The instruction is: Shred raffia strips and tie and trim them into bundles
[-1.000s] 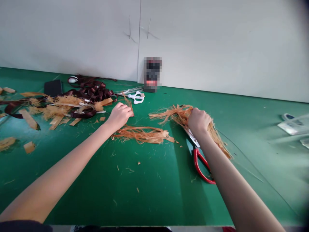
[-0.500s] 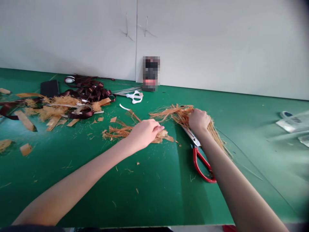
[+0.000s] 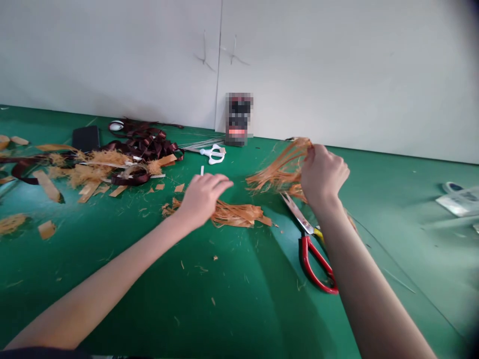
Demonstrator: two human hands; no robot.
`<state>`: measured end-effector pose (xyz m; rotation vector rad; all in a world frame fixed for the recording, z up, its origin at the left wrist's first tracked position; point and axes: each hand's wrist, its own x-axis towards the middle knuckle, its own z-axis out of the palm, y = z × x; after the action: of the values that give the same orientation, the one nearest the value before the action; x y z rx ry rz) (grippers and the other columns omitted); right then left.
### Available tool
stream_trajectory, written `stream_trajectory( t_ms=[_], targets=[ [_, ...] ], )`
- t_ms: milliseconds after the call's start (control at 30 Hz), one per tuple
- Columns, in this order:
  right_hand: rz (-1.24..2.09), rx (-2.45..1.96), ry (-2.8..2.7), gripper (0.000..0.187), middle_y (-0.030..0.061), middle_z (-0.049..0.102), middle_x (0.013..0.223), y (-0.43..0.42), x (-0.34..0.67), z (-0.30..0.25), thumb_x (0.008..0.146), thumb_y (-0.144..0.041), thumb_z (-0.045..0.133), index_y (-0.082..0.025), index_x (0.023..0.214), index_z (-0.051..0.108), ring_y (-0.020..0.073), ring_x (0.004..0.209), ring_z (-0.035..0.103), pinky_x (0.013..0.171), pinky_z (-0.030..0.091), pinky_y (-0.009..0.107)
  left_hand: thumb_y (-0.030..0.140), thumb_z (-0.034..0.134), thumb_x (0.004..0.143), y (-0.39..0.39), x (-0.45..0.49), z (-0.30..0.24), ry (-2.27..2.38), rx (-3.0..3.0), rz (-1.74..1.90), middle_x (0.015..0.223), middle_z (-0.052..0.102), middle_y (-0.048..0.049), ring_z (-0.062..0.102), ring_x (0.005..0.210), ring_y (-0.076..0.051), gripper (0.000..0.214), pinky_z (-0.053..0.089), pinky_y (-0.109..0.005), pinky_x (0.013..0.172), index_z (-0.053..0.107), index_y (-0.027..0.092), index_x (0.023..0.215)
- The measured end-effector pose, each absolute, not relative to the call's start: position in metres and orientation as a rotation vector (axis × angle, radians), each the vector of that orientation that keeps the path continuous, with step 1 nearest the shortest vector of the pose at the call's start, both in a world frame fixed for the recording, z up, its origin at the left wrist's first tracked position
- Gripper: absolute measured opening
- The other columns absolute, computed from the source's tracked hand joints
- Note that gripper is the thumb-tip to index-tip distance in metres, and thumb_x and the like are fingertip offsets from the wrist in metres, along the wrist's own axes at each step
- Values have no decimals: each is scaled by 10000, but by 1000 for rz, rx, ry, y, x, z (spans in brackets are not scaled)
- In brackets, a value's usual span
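My right hand (image 3: 324, 175) is closed on one end of a bunch of tan raffia-like strands (image 3: 281, 163), raised above the table, with the loose ends hanging to the left. My left hand (image 3: 200, 200) hovers at the left part of another tan strand bundle (image 3: 241, 214) lying on the table; its fingers stretch to the right, apart from one another as far as they show. Whether it touches the strands I cannot tell. Red-handled scissors (image 3: 307, 264) lie below my right hand, blades pointing up-left, and a yellow piece (image 3: 319, 234) shows beside their pivot.
White-handled scissors (image 3: 214, 154) lie at the back near a pixelated upright object (image 3: 239, 119) against the white wall panels. Brown ribbon (image 3: 149, 144), tan scraps (image 3: 107, 159) and a dark flat object (image 3: 86, 138) cover the left. A clear plastic packet (image 3: 458, 200) lies far right.
My right hand has lifted the strand bunch up and slightly right, uncovering the scissor blades. My left hand has moved left off the lying bundle, its fingers more stretched.
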<state>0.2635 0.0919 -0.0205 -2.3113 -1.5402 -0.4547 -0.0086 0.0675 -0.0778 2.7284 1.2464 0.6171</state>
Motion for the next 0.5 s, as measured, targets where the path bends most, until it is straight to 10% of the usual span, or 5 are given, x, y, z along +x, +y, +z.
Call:
stream_trajectory(
  t_ms=[267, 500],
  targets=[
    [-631, -1972, -1644, 373, 138, 684, 814, 94, 212, -29, 956, -144, 297, -134, 1031, 663, 252, 810, 577, 772, 397, 405, 351, 681, 794, 153, -50, -99, 1667, 2258, 593, 1113, 616, -154, 568, 1018, -293, 371, 415, -425, 931, 650, 98, 1064],
    [-401, -1968, -1919, 427, 170, 646, 1160, 97, 148, -104, 944, -99, 323, -158, 1282, 577, 263, 958, 548, 810, 402, 385, 269, 703, 761, 156, -43, -118, 1650, 2144, 750, 922, 615, -46, 597, 884, -218, 91, 460, -354, 857, 680, 186, 731]
  ],
)
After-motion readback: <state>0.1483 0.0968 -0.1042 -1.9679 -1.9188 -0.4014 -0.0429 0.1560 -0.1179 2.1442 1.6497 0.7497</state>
